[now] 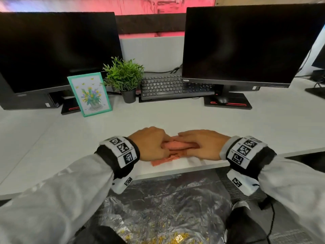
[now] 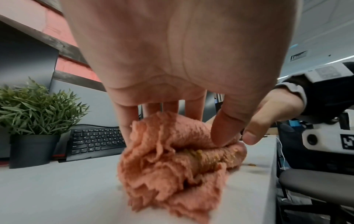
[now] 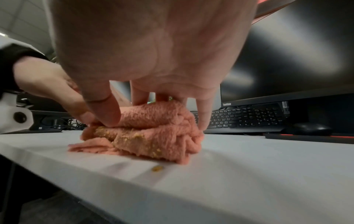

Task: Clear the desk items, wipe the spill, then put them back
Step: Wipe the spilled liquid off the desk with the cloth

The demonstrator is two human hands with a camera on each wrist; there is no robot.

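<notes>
A crumpled pink cloth (image 1: 174, 145) lies near the front edge of the white desk (image 1: 228, 124). My left hand (image 1: 164, 143) and right hand (image 1: 187, 143) meet over it, each pinching a folded roll of it between thumb and fingers. In the wrist views the cloth (image 2: 172, 166) (image 3: 153, 133) carries yellow crumbs in its fold. One loose crumb (image 3: 157, 168) sits on the desk beside it. A framed flower picture (image 1: 89, 94) and a potted plant (image 1: 124, 76) stand at the back.
Two dark monitors (image 1: 52, 50) (image 1: 246, 44) line the back, with a black keyboard (image 1: 168, 87) and mouse (image 1: 222, 99) under the right one. Below the desk edge lies a clear plastic bag (image 1: 167, 208) holding yellow bits.
</notes>
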